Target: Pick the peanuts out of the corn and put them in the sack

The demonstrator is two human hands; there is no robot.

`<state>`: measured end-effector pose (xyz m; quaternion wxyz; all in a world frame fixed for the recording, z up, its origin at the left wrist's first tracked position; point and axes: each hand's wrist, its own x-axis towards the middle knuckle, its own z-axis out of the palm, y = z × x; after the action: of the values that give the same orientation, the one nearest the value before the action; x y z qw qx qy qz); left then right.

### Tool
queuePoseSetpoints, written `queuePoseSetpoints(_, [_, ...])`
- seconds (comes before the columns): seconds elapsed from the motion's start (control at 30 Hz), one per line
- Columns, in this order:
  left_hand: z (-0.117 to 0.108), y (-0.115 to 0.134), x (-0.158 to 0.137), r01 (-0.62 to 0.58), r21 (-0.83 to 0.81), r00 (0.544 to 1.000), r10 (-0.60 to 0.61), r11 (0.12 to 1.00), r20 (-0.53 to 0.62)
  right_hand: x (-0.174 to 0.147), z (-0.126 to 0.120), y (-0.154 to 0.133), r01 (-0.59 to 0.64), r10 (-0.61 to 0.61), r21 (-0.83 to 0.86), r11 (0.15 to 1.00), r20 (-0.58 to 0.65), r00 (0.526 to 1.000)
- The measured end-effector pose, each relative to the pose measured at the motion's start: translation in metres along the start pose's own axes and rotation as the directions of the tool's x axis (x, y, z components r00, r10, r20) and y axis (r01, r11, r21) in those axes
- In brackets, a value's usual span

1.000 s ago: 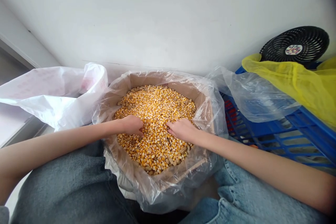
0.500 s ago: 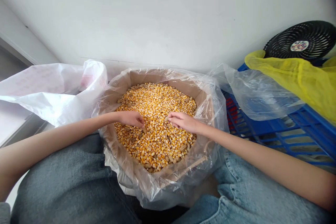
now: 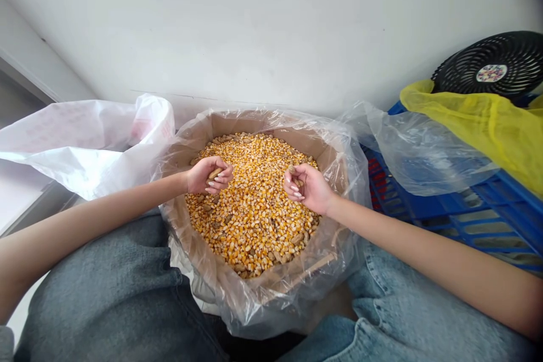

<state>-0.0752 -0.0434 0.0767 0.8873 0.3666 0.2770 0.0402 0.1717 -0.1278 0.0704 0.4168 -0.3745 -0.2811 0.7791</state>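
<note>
Standing behind everything is a white wall point(image 3: 271, 28). In front of it, to the person's right, I see a blue crate point(image 3: 496, 195) with a yellow net point(image 3: 487, 119) and a black fan point(image 3: 492, 59) at its far end. Between two denim-clad legs point(image 3: 110, 283) sits a cardboard box point(image 3: 231, 125) lined with clear plastic point(image 3: 271, 325), a white bag point(image 3: 97, 164) just beside it on the left. A heap of corn point(image 3: 254, 203) fills much of the box, unshelled peanuts point(image 3: 278, 257) scattered through it. Over the corn, well apart, the left hand point(image 3: 210, 174) curls around a peanut point(image 3: 215, 173), and the right hand point(image 3: 307, 185) has bent fingers holding two peanut bits point(image 3: 299, 183).
</note>
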Motion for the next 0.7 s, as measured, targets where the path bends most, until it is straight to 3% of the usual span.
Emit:
queuePoseSetpoints(0.17, [-0.001,-0.001,0.002,-0.03,-0.007,0.994,0.029,1.0,-0.11,-0.001,0.005,-0.003,-0.026,0.025,0.026,0.999,0.026,0.999])
queuePoseSetpoints(0.27, [-0.001,-0.004,0.005,-0.034,0.188,0.976,0.073,0.982,-0.206,0.001,0.006,-0.002,-0.05,0.051,-0.024,0.998,0.03,0.998])
queuePoseSetpoints(0.33, [-0.002,-0.007,0.006,0.025,0.41,0.968,0.08,0.912,-0.237,0.002,0.005,0.0,-0.08,0.082,-0.108,0.991,0.02,0.996])
queuePoseSetpoints(0.4, [-0.002,-0.009,0.007,0.085,0.67,0.973,0.083,0.738,-0.215,0.003,0.003,0.004,-0.12,0.122,-0.265,0.957,-0.009,0.993])
queuePoseSetpoints(0.47, [-0.001,-0.01,0.008,0.089,0.875,0.987,0.076,0.475,-0.142,0.003,0.001,0.008,-0.161,0.157,-0.492,0.855,-0.05,0.986])
queuePoseSetpoints(0.53, [0.001,-0.012,0.009,0.072,0.976,0.995,0.046,0.207,-0.083,0.003,0.0,0.012,-0.161,0.178,-0.719,0.676,-0.053,0.983])
queuePoseSetpoints(0.6, [0.006,-0.016,0.009,0.088,0.996,0.996,-0.005,-0.012,-0.088,0.002,0.001,0.013,-0.069,0.177,-0.885,0.461,0.016,0.984])
queuePoseSetpoints(0.7, [0.014,-0.022,0.01,0.094,0.965,0.992,-0.063,-0.246,-0.112,-0.003,0.005,0.011,0.134,0.241,-0.987,0.086,0.151,0.959])
